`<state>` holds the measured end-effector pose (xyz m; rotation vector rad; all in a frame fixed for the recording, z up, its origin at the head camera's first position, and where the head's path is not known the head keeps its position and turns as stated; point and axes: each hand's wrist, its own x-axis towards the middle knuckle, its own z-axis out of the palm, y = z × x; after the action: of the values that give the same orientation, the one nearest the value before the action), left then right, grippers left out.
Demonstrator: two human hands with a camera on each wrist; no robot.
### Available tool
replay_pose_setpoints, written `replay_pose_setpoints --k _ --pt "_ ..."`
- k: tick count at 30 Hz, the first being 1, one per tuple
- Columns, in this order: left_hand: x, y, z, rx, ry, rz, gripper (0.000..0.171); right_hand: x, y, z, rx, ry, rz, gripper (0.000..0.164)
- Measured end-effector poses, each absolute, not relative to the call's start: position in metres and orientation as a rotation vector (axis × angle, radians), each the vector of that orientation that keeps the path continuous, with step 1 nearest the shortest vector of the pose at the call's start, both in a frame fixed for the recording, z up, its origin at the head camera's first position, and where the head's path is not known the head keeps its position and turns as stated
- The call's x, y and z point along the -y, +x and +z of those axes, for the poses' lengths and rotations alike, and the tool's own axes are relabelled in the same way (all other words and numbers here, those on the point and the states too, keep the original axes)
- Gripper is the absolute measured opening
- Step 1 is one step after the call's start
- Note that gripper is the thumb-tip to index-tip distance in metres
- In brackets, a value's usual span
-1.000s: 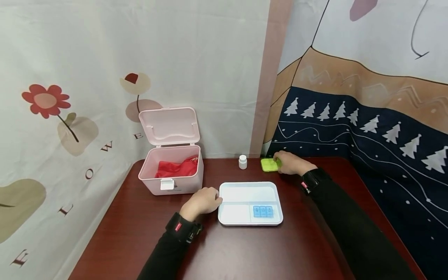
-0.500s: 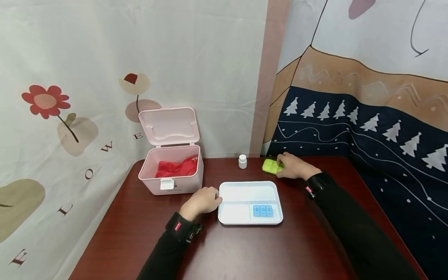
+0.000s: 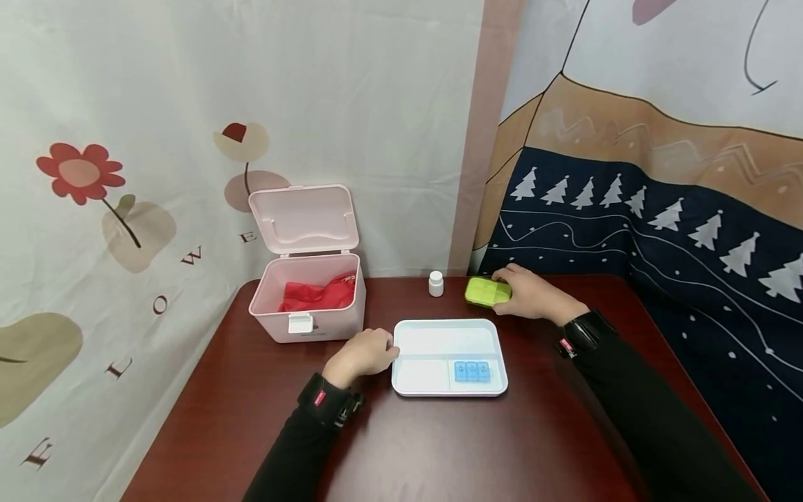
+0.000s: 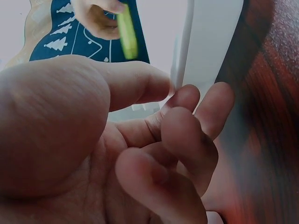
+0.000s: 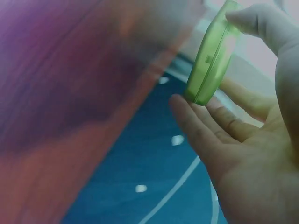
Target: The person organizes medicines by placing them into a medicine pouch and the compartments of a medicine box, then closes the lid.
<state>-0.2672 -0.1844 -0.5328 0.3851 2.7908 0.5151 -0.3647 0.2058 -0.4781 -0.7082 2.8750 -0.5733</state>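
Observation:
My right hand (image 3: 533, 293) holds a small lime-green pill case (image 3: 487, 292) at the back right of the table. In the right wrist view the thumb is on one end of the closed case (image 5: 212, 56) and fingertips are at the other. At the left rim of a white divided tray (image 3: 439, 338), my left hand (image 3: 360, 357) pinches the edge between thumb and index finger. Its other fingers curl loosely in the left wrist view. A light-blue pill organizer (image 3: 472, 371) with three lids lies in the tray's front right compartment.
An open pink box (image 3: 263, 300) with its lid (image 3: 307, 222) raised stands at the back left, a red zip pouch (image 3: 318, 293) inside. A small white bottle (image 3: 436, 284) stands behind the tray. Patterned cloths (image 3: 401, 139) hang along the table's back edge.
My right hand has lifted the green case off the table and tilted it, its fingers now round its right side. The left hand has stayed at the tray rim. The head view has shifted slightly.

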Motion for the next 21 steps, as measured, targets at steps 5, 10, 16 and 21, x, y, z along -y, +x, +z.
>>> replay_pose_setpoints --k 5,10,16,21 --pt "0.177 -0.254 -0.505 -2.772 0.344 0.527 0.037 -0.193 -0.344 -0.461 -2.853 -0.824 -0.623 0.081" --pt "0.180 -0.263 -0.515 -2.786 0.332 0.511 0.038 -0.180 -0.324 -0.446 -2.824 -0.906 -0.592 0.076" --pt "0.184 -0.266 -0.522 -2.792 0.395 0.537 0.036 -0.164 -0.302 -0.440 -2.745 -0.996 -0.493 0.072" --pt "0.183 -0.265 -0.523 -2.788 0.380 0.523 0.037 -0.155 -0.294 -0.447 -2.696 -1.003 -0.447 0.071"
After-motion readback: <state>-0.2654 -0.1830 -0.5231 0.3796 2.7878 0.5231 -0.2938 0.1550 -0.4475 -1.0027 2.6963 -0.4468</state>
